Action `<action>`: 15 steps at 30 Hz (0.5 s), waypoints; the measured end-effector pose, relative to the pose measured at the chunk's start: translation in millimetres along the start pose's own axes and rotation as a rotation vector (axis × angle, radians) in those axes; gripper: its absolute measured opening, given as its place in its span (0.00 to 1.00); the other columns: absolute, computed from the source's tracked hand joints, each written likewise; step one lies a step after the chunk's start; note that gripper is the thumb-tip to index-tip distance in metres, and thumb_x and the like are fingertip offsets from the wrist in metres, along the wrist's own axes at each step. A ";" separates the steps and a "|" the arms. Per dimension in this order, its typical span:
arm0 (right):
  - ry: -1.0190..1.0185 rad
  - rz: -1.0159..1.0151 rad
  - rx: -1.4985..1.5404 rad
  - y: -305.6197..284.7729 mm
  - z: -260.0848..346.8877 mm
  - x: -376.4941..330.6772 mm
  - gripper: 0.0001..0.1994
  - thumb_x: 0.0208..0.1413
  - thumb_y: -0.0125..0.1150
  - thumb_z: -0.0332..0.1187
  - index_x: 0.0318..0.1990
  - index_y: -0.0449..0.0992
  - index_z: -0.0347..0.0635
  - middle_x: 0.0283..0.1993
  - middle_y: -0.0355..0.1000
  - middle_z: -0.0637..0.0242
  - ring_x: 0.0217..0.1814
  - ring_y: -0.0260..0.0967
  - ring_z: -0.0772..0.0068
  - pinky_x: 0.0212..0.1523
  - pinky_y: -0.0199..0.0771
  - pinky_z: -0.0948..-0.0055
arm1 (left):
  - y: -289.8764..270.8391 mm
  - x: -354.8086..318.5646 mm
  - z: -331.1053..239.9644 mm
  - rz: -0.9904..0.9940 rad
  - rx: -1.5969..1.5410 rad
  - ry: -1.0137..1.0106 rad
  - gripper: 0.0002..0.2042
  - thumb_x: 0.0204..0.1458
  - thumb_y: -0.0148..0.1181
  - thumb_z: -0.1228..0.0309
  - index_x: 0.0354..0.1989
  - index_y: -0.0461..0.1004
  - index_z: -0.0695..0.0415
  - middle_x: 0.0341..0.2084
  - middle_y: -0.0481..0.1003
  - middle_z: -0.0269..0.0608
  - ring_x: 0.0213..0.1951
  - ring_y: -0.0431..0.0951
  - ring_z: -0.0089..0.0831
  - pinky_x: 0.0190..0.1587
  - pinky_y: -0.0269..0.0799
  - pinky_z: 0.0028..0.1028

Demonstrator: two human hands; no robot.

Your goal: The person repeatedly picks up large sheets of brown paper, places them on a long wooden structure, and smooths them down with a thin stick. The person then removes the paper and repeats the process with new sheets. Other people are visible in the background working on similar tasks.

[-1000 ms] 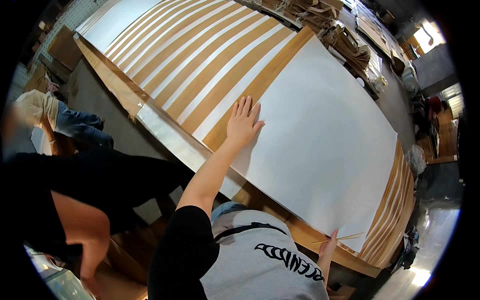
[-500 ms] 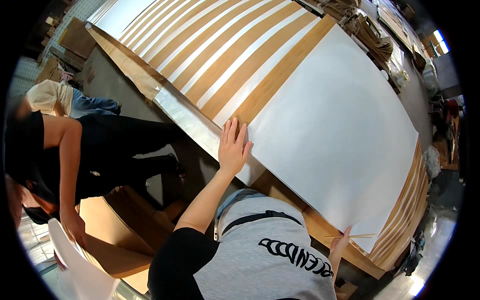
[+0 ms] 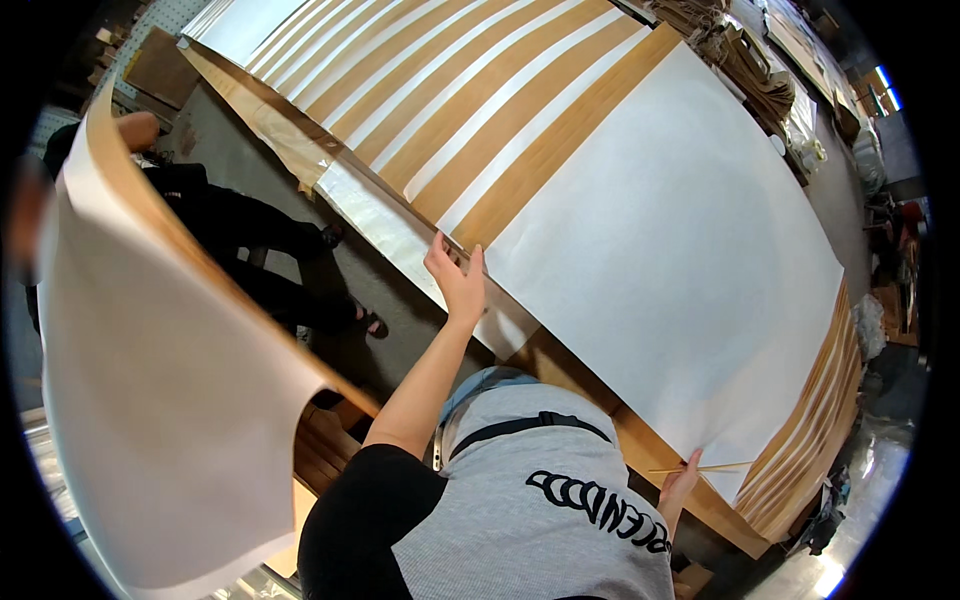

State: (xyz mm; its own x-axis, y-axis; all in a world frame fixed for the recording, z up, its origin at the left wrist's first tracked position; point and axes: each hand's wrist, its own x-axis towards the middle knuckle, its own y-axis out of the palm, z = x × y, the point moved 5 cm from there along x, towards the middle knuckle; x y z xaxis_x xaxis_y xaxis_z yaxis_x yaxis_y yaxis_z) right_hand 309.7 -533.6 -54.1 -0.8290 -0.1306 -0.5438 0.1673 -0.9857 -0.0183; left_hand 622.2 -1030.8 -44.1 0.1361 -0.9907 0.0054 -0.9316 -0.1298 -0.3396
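Observation:
A large white sheet (image 3: 650,260) lies across the stack in front of me, beside several overlapping white sheets with brown wood-toned borders (image 3: 560,140). My left hand (image 3: 460,290) is at the near edge of these sheets, by the end of the broad brown strip. Its thumb and fingers are apart, the fingertips touching the edge. At the near right corner of the white sheet, my right hand (image 3: 681,482) grips a thin wooden stick (image 3: 725,467). Some of its fingers are hidden.
To my left, a big curved white sheet with a brown edge (image 3: 180,370) stands raised, partly hiding a co-worker in dark clothes (image 3: 250,220). More fanned brown-edged sheets (image 3: 810,420) lie at the right. Brown bundles (image 3: 755,75) sit beyond the stack.
My left hand has gone from lying flat on the sheets to bent fingers at their edge. The co-worker's sheet has risen at the left. My right hand has barely moved.

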 end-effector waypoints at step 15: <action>-0.115 -0.048 0.012 19.2 13.5 -10.5 0.24 0.49 0.55 0.47 0.41 0.65 0.32 0.42 0.65 0.63 0.45 0.60 0.74 0.47 0.57 0.77 | 38.1 8.7 34.0 -0.110 -0.406 -0.507 0.16 0.53 0.42 0.69 0.47 0.58 0.67 0.41 0.65 0.46 0.43 0.65 0.32 0.46 0.59 0.26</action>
State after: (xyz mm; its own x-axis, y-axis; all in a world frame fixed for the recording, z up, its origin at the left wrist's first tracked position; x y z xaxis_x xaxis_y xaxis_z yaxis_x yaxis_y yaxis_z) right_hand 314.3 -552.5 -37.4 -0.8917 -0.0935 -0.4428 0.1199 -0.9923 -0.0319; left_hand 599.4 -1043.0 -89.0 0.2876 -0.8414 -0.4574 -0.9428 -0.3329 0.0195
